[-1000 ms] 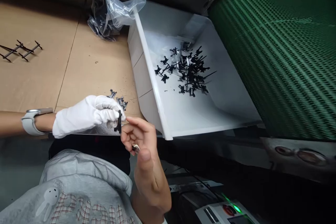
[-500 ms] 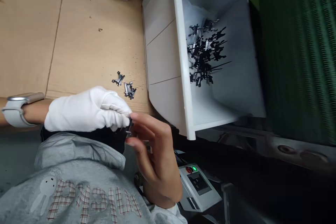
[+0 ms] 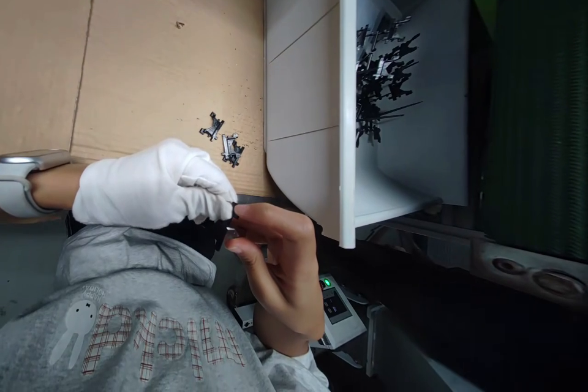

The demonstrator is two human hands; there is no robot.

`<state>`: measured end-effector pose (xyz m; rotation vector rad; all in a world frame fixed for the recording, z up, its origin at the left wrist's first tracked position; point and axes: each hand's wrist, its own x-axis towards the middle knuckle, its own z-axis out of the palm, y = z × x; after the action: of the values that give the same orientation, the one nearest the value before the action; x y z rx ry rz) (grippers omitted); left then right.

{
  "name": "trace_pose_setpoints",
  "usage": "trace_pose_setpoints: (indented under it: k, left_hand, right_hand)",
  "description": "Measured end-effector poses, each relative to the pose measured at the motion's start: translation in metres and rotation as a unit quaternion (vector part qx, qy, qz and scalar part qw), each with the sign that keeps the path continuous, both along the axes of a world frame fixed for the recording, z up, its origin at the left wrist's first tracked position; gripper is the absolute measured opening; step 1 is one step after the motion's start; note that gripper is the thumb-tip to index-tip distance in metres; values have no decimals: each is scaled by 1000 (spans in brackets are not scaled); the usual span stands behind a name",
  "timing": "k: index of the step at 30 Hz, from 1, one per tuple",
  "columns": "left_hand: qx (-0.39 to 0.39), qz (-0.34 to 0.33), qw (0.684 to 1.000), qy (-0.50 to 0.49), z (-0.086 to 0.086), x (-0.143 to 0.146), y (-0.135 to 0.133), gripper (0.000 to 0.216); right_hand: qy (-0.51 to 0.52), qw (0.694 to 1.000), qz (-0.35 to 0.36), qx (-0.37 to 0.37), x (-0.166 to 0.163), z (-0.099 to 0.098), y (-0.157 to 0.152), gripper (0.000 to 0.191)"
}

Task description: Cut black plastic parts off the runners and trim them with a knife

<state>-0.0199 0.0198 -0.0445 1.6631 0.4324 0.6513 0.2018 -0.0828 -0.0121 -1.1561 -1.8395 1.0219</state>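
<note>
My left hand (image 3: 156,187), in a white glove, pinches a small black plastic part (image 3: 235,211) above my lap. Most of that part is hidden by the fingers. From the lower right my bare right hand (image 3: 280,263) meets it, the index fingertip against the part and the thumb curled below. By the thumb tip shows a small shiny sliver (image 3: 232,232), too small to make out. Beyond the glove, two or so loose black plastic parts, an H-shaped one (image 3: 212,127) and a small cluster (image 3: 232,150), lie on the cardboard-covered table (image 3: 151,73).
A large white bin (image 3: 348,98) lies open to the right, with a pile of black plastic parts (image 3: 379,76) inside. Below it is a grey control box (image 3: 344,318) with a green light. A green ribbed surface (image 3: 537,122) stands at far right. A brown crumb (image 3: 179,24) lies on the cardboard.
The view has shifted, so the bin appears farther right and the control box slightly lower left. Both hands stay together on the black part, with only a slight shift of the fingers.
</note>
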Motion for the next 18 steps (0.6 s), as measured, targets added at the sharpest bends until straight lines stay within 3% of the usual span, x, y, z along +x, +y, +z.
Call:
trace_pose_setpoints:
  k: [5, 10, 18]
  left_hand:
    - [-30, 7, 998, 54, 4, 0, -1, 43]
    - [-55, 19, 996, 69, 4, 1, -3, 42]
    - [-86, 33, 994, 55, -6, 3, -4, 41]
  right_hand:
    - [34, 998, 10, 42, -2, -3, 4, 55]
    - [28, 999, 9, 25, -4, -3, 5, 59]
    - [66, 998, -6, 22, -8, -20, 9, 47]
